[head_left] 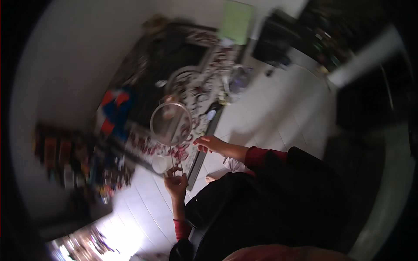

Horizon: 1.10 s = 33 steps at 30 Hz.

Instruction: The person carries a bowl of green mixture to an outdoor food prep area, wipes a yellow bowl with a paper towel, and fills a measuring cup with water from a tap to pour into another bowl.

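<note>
My left hand (pixel 176 183) is raised over the edge of the low patterned surface, with thumb and fingers pinched around a thin stem. From that stem rises a round hoop-like thing (pixel 190 126) with a pale rim and a see-through middle. Blur hides its exact kind. A white cup-like object (pixel 161 164) shows just beyond the left fingertips; I cannot tell whether they touch it. To the right, my right hand (pixel 210 144) hangs apart from the hoop, fingers loosely bent and holding nothing visible.
Beyond the hands lies the patterned, dark-edged surface (pixel 141 140) with an orange and blue cloth (pixel 116 108). A small fan-like object (pixel 236 81) stands at its far right. Cluttered shelves (pixel 58 152) are at left, white floor tiles (pixel 270 117) at right. A bright light glares lower left.
</note>
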Motion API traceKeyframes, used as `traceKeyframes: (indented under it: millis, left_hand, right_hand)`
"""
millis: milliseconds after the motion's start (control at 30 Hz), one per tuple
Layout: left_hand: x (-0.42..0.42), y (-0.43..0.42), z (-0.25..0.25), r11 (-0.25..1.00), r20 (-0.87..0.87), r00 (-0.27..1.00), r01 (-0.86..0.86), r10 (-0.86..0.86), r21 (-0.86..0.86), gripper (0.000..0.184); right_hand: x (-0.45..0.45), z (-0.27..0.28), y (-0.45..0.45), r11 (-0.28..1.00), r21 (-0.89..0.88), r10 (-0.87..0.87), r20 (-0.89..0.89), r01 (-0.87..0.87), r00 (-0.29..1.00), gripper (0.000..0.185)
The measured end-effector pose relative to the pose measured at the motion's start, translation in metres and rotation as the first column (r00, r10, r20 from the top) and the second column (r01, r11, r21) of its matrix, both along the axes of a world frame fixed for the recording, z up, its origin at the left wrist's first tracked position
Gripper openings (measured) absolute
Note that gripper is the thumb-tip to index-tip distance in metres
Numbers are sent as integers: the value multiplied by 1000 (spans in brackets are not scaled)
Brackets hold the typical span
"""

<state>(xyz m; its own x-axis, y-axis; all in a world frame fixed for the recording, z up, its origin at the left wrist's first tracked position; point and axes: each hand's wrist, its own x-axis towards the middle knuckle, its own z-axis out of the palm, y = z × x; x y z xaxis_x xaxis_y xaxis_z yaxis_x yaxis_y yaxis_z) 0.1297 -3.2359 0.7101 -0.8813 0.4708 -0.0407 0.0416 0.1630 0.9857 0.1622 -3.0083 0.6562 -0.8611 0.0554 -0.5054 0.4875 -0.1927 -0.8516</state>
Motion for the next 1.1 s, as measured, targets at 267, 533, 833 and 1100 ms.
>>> traceKeyframes:
  millis: [267, 533, 833, 1100]
  left_hand:
    - [46, 177, 34, 853, 167, 839, 490, -517, 180, 37]
    - [160, 445, 31, 638, 187, 611, 720, -770, 275, 38]
    - [219, 710, 6, 493, 261, 435, 840, -862, 227, 33]
    - [238, 992, -11, 352, 228, 301, 906, -926, 233, 31]
  right_hand:
    - [271, -10, 177, 466, 297, -846, -126, 834, 518, 22]
    - [488, 7, 329, 204, 530, -967, -23, 823, 254, 22]
    - [554, -33, 505, 22, 430, -989, 144, 903, -44, 27]
    - [619, -35, 637, 32, 457, -930, 340, 889, -141, 28]
